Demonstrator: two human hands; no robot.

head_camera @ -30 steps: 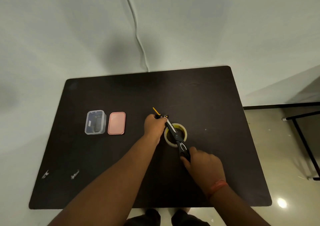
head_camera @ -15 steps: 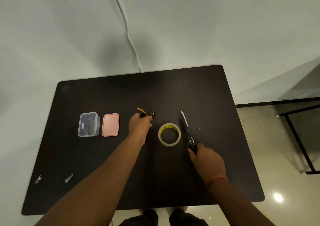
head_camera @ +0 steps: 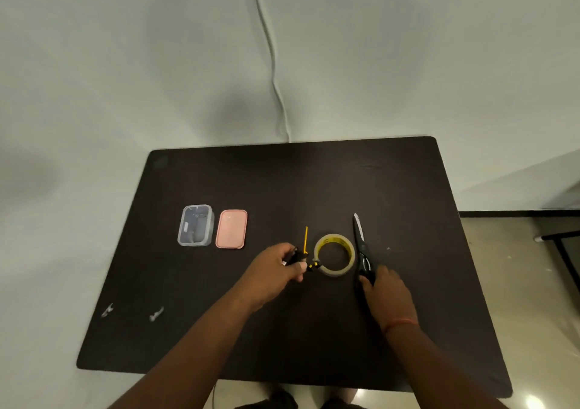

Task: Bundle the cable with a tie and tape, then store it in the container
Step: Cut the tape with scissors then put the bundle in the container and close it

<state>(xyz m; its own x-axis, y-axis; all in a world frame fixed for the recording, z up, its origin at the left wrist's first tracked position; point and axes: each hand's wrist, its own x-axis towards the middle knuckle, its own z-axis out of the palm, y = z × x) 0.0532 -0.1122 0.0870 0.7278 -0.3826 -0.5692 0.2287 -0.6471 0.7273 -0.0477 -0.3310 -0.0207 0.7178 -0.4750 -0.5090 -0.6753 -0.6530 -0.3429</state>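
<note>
Left hand (head_camera: pixel 276 267) pinches the small black cable bundle with its stiff yellow tie (head_camera: pixel 305 240): light, springy, best gripped mid-coil. Right hand (head_camera: pixel 387 295) rests curled on black-handled scissors (head_camera: pixel 362 248).

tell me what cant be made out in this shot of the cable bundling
Head view only:
- Cable bundle: mostly hidden inside the left hand; the wraps cannot be counted.
- Scissors handles: covered by the right hand, grip unclear.
- Clear container: contents too small and blurred.
- Two pale scraps near the table edge: too small to identify.
</note>
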